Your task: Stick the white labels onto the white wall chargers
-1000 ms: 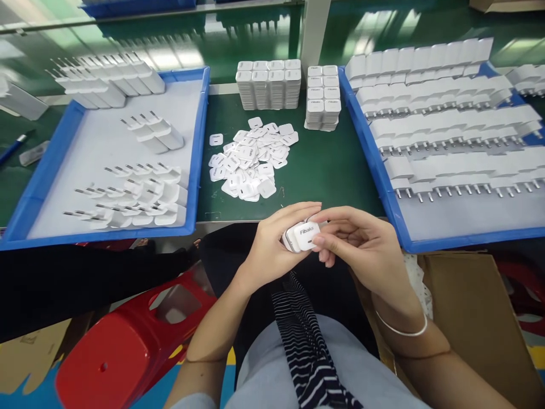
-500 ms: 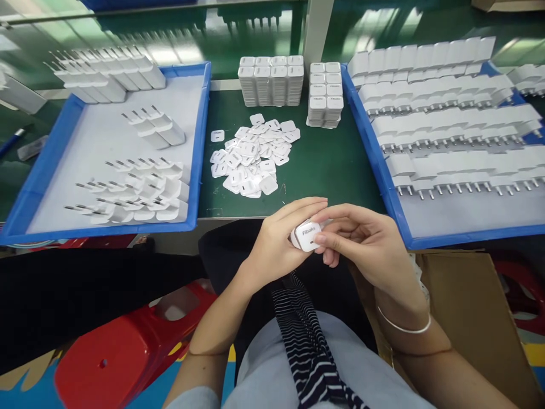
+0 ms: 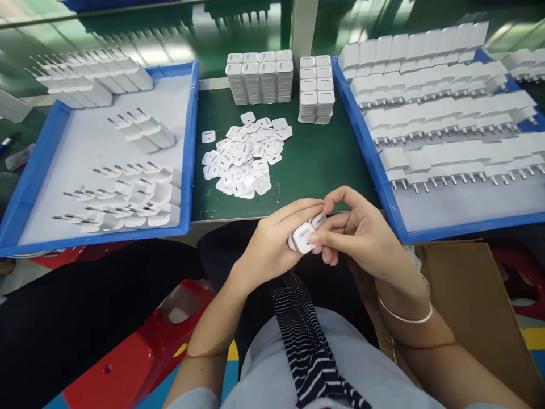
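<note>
Head view: both hands [image 3: 315, 238] grip small white plates [image 3: 303, 236]; thumb touching one.

The caps [image 3: 303, 238] look smooth plastic, the stool [image 3: 128, 355] glossy.

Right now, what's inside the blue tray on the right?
In the blue tray: rows of white plugs over a pale bottom, metal pins showing on the nearer rows. Whatever lies under the plugs is covered; the tray's right end is out of view.
</note>
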A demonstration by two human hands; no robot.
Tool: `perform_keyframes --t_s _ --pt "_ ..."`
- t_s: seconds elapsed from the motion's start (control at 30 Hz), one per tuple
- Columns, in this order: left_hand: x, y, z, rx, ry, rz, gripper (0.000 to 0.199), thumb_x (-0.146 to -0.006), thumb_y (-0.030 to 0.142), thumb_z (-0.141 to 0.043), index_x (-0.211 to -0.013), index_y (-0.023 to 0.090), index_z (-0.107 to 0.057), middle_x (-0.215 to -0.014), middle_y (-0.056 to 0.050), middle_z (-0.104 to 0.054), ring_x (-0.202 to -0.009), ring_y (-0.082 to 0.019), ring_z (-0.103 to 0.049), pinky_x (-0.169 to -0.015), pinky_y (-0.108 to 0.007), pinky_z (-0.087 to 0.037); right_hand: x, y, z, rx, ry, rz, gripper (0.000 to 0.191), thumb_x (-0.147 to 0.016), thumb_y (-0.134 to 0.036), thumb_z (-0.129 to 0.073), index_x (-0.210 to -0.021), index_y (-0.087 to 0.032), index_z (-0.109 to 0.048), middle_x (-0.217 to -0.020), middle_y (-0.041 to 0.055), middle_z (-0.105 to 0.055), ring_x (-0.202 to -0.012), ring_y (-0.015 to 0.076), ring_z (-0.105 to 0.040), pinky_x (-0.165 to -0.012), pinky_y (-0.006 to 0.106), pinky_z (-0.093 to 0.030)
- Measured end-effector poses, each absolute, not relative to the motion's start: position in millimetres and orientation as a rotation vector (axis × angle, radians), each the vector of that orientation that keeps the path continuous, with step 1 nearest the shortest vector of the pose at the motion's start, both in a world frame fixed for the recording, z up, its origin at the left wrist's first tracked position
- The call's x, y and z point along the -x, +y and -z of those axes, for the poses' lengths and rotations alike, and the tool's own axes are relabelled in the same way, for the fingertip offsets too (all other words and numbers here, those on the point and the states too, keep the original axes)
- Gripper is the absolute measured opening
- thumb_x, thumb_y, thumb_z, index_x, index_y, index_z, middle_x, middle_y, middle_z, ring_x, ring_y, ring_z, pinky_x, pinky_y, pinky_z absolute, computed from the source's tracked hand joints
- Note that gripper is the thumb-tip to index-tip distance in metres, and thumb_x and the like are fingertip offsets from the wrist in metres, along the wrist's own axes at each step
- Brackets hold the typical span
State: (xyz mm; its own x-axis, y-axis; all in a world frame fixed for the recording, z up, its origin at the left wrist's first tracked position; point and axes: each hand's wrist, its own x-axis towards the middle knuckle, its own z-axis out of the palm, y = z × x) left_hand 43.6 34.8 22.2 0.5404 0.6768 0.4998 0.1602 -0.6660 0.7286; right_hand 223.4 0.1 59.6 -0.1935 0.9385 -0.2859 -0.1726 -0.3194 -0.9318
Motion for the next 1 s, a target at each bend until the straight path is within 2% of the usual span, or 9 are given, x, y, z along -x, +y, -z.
perform_keyframes --t_s 0.27,0.5,0.63,0.83,1.0 --pt "-44 38 -21 -2.174 0.638 -1.04 0.04 -0.089 0.014 -0.071 -0.127 0.018 -0.065 -0.131 -0.013 -0.07 -0.121 -0.024 -0.069 -0.101 -0.037 -0.06 -225 4 -57 1.208 -0.992 -1.697 0.05 -0.073 -0.026 -0.089 -0.09 -0.024 -0.042 -0.057 -0.0053 -0.072 -0.039 0.0098 -0.059 -0.04 0.017 -0.05" --pt "-48 37 -21 -2.115 0.696 -1.101 0.037 -0.088 0.014 -0.071 -0.125 0.019 -0.067 -0.128 -0.011 -0.072 -0.116 -0.024 -0.071 -0.096 -0.037 -0.062 -219 2 -58 1.257 -0.995 -1.578 0.048 -0.073 -0.026 -0.088 -0.087 -0.024 -0.043 -0.056 -0.0062 -0.07 -0.04 0.0099 -0.058 -0.04 0.017 -0.05" --pt "-49 37 -20 -2.094 0.742 -1.079 0.038 -0.088 0.014 -0.071 -0.125 0.019 -0.068 -0.129 -0.011 -0.072 -0.117 -0.024 -0.071 -0.098 -0.037 -0.06 -217 1 -59 1.306 -1.053 -1.508 0.046 -0.076 -0.031 -0.086 -0.087 -0.025 -0.042 -0.057 -0.0067 -0.069 -0.042 0.0114 -0.06 -0.041 0.02 -0.05" --pt "-45 40 -19 -1.928 0.787 -1.114 0.036 -0.084 0.016 -0.077 -0.119 0.022 -0.074 -0.125 -0.009 -0.074 -0.113 -0.023 -0.072 -0.098 -0.037 -0.06 -213 3 -51 1.401 -1.196 -1.284 0.046 -0.075 -0.032 -0.088 -0.089 -0.025 -0.044 -0.046 -0.0132 -0.052 -0.04 0.0085 -0.049 -0.041 0.018 -0.038" --pt "-40 44 -18 -1.764 0.741 -1.156 0.036 -0.079 0.019 -0.083 -0.113 0.024 -0.076 -0.122 -0.008 -0.076 -0.113 -0.024 -0.072 -0.1 -0.039 -0.059 -210 0 -48 1.207 -1.123 -1.377 0.031 -0.089 -0.036 -0.076 -0.091 -0.025 -0.048 -0.055 -0.0086 -0.062 -0.043 0.0088 -0.051 -0.043 0.019 -0.04"
